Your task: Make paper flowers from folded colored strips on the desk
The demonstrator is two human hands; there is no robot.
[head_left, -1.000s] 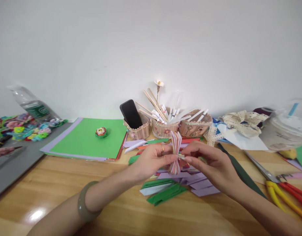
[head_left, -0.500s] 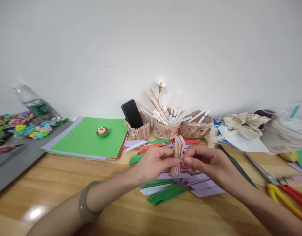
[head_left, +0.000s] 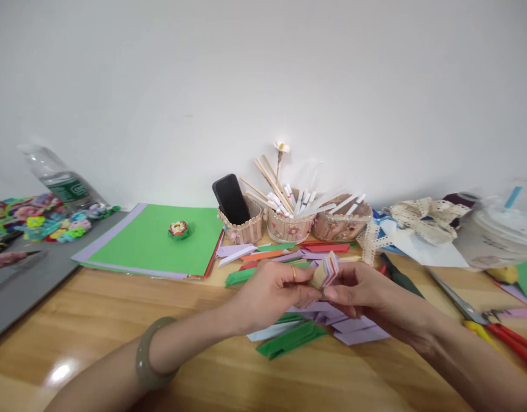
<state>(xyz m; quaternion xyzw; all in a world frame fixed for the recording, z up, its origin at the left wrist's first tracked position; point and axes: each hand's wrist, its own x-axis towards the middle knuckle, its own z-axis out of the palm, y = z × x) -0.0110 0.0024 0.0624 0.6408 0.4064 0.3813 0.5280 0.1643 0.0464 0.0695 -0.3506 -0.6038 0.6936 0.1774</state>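
Between my two hands is a bundle of folded paper strips, cream outside with white, purple and red edges fanning at the top. My left hand, with a ring and a bangle, pinches it from the left. My right hand grips its right side, thumb close to the left thumb. The bundle's lower part is hidden by my fingers. Beneath the hands lie purple folded papers and green folded papers. A small layered paper flower rests on green sheets to the left.
Decorated holders stand by the wall, one with a phone, others with markers. Scissors, lace ribbon and a plastic cup are right. At left are a bottle, pipe-cleaner flowers and another person's hand.
The paper bundle has tipped from upright to leaning right, and its middle and lower part are now covered. My hands have moved slightly lower and closer together, still holding it.
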